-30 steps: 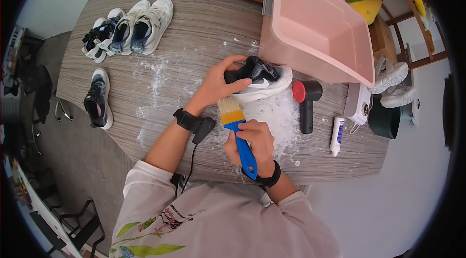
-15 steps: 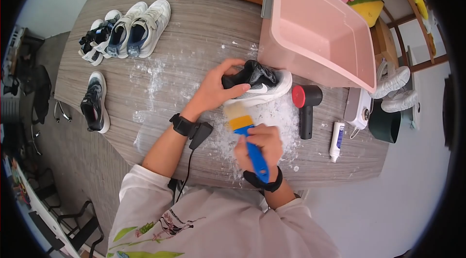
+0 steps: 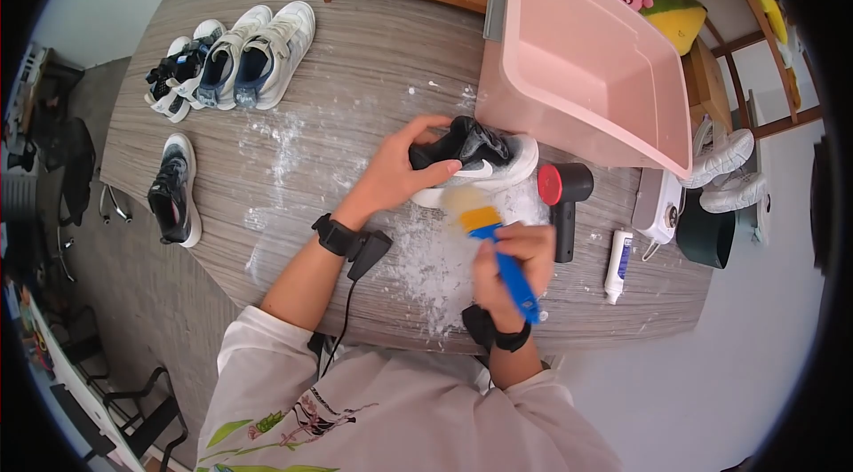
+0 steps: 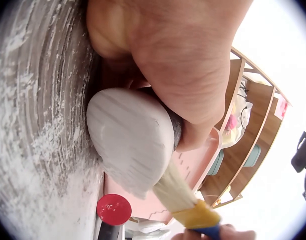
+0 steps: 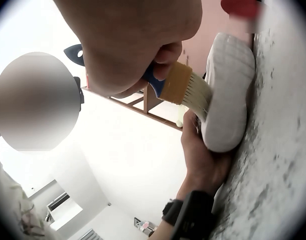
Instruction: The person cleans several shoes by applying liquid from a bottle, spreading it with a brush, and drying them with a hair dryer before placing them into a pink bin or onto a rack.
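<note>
My left hand [image 3: 400,165] grips a black and white sneaker [image 3: 484,143] around its heel and ankle opening, thumb on the near side. The shoe's toe points right, and its white sole [image 5: 229,95] faces the camera in the right wrist view, tipped up off the table. In my right hand [image 3: 520,263] is a flat paintbrush [image 3: 481,220] with a blue handle and yellow band. Its pale bristles [image 4: 169,186] rest against the sole's edge in both wrist views. White powder [image 3: 426,268] is spread over the table below the shoe.
A pink tub [image 3: 569,121] stands behind the sneaker. A black handheld device with a red end [image 3: 565,185] and a white tube [image 3: 617,268] lie to the right. Several shoes [image 3: 267,59] sit at the back left, and a single sneaker [image 3: 174,192] at the left edge.
The paintbrush has swept right along the sole from the heel side toward the middle, my right hand moving with it. My left hand keeps its grip, and the sneaker stays nearly in place.
</note>
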{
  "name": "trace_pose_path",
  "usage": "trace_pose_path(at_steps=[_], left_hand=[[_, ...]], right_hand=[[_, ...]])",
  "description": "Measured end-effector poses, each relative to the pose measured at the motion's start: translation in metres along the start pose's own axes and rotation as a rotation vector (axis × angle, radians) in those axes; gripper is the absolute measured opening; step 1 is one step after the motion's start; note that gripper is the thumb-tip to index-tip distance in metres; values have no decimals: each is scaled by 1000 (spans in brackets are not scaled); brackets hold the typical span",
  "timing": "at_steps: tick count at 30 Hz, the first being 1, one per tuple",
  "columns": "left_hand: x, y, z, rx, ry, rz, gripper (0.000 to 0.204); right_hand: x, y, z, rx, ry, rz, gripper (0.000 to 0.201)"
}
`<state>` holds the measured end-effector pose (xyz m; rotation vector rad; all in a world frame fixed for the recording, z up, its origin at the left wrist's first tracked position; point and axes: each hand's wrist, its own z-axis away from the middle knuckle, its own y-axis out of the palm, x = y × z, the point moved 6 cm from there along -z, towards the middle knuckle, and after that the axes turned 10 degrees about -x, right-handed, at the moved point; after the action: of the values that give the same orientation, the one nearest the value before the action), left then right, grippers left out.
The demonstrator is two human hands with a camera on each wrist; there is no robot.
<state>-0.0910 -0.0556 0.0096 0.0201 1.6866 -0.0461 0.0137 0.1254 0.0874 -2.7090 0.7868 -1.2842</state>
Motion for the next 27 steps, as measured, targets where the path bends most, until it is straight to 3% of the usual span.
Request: trace_pose_path(at_steps=[3, 5, 8, 9, 13, 15, 19, 23, 25, 27], left_hand=[[2, -1, 0, -5, -7, -14, 60], [2, 0, 1, -3, -15, -26, 59], [-2, -1, 1, 10, -8, -53, 55], [-3, -1, 2, 14, -29, -27, 55], [0, 0, 0, 11, -10, -9, 58], [1, 0, 0, 1, 4, -23, 58], [-1, 0, 0, -8, 13, -40, 59], [1, -1, 0, -5, 15, -59, 59], [-1, 0, 1, 2, -22, -39, 59], [1, -1, 0, -2, -11, -45, 59]], right_hand=[[-29, -26, -13, -178, 66, 39, 22], [-29, -30, -15, -202, 116, 39, 23], [-11, -22, -14, -127, -53, 20, 24], [-10, -17, -7, -102, 16, -70, 24], [-3, -3, 3, 4, 0, -76, 23], [-19, -18, -6, -108, 21, 50, 22], [-34, -35, -13, -291, 114, 12, 19], [-19, -27, -7, -223, 26, -48, 18], [-5, -11, -2, -41, 13, -116, 22], [-5, -10, -4, -30, 8, -68, 21]])
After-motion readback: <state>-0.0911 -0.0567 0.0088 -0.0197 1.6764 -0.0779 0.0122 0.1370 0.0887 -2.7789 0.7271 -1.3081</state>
